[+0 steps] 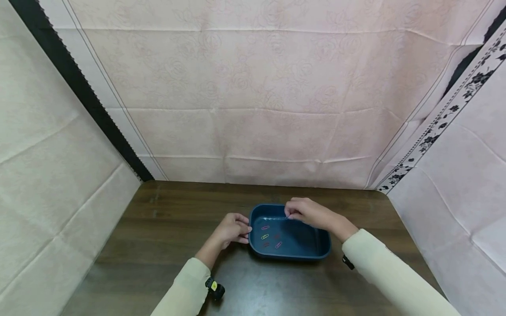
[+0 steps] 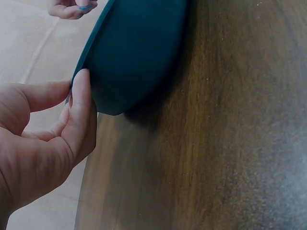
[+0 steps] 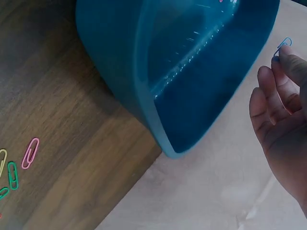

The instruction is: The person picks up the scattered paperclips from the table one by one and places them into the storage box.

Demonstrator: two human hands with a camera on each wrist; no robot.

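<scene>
A blue plastic tray (image 1: 302, 239) sits on the wooden table. Thumb and fingers of my left hand (image 1: 233, 229) pinch its left rim, seen closely in the left wrist view. Over the tray's far side, my right hand (image 1: 307, 211) pinches a small blue paper clip (image 3: 284, 44) between thumb and fingertip. On the tray floor lie several paper clips, among them a yellow one (image 1: 265, 236), a pink one (image 1: 278, 245) and a dark red one (image 1: 266, 245).
Outside the tray, the right wrist view has more paper clips on the wood: a pink one (image 3: 30, 153), a green one (image 3: 13, 175) and a yellow one (image 3: 2, 160), partly cut off. Pale cloth (image 1: 257, 131) hangs behind the wooden table (image 1: 158, 259) and along both sides.
</scene>
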